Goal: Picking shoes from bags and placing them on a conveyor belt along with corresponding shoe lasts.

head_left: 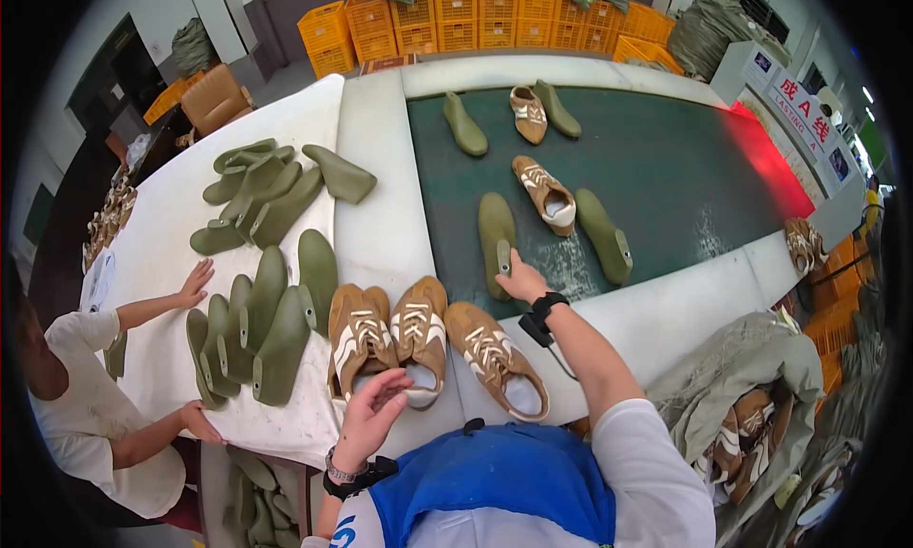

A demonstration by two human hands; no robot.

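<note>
From my station I see the green belt (pixel 685 177) first, framed by a white ledge (pixel 656 315) and reddened by light at its far right. To its left stands the white table (pixel 162 225), where a co-worker (pixel 100 415) has one hand beside the lasts. Orange crates (pixel 456 35) line the back; a grey sack (pixel 751 344) of shoes sits at lower right.

Olive lasts (pixel 271 296) lie in two clusters on the table. On the belt I count two shoes (pixel 545 194), each between two lasts. Three more brown shoes (pixel 496 363) stand side by side in front of me.

My right hand (pixel 523 280) is at the near end of the nearest left-hand last (pixel 495 227) on the belt; I cannot tell whether it pinches it. My left hand (pixel 373 417) is loosely spread over the heels of the two leftmost near shoes.
</note>
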